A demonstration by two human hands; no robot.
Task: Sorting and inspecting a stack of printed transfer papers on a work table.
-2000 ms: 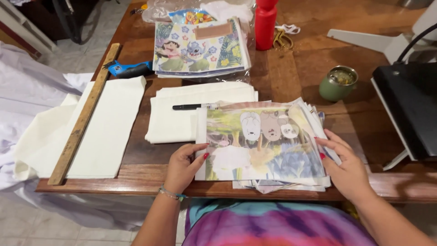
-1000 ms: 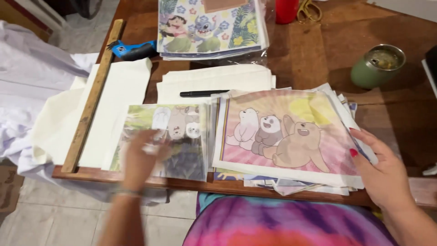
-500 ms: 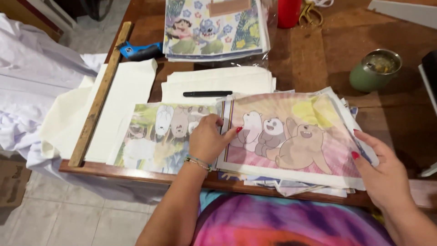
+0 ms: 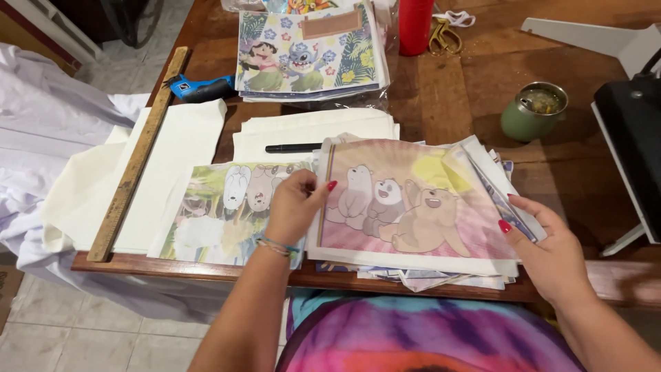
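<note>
A stack of printed sheets (image 4: 413, 213) lies at the near edge of the wooden table (image 4: 441, 96); the top sheet shows three cartoon bears on pink. My left hand (image 4: 295, 205) pinches that sheet's left edge with thumb and fingers. Beside it on the left lies a single greenish bear print (image 4: 220, 213), turned sideways. My right hand (image 4: 544, 244) holds the right side of the stack, fingers fanning several sheet edges.
A wooden ruler (image 4: 134, 162) lies on cream fabric (image 4: 172, 158) at the left. A black pen (image 4: 292, 147) rests on folded cloth. Farther back: cartoon prints in plastic (image 4: 306, 52), a blue tool (image 4: 200, 87), red bottle (image 4: 415, 24), green cup (image 4: 532, 110), black press (image 4: 630, 131).
My left hand carried the greenish bear print off the stack and laid it to the left, then came back to the left edge of the pink bear sheet.
</note>
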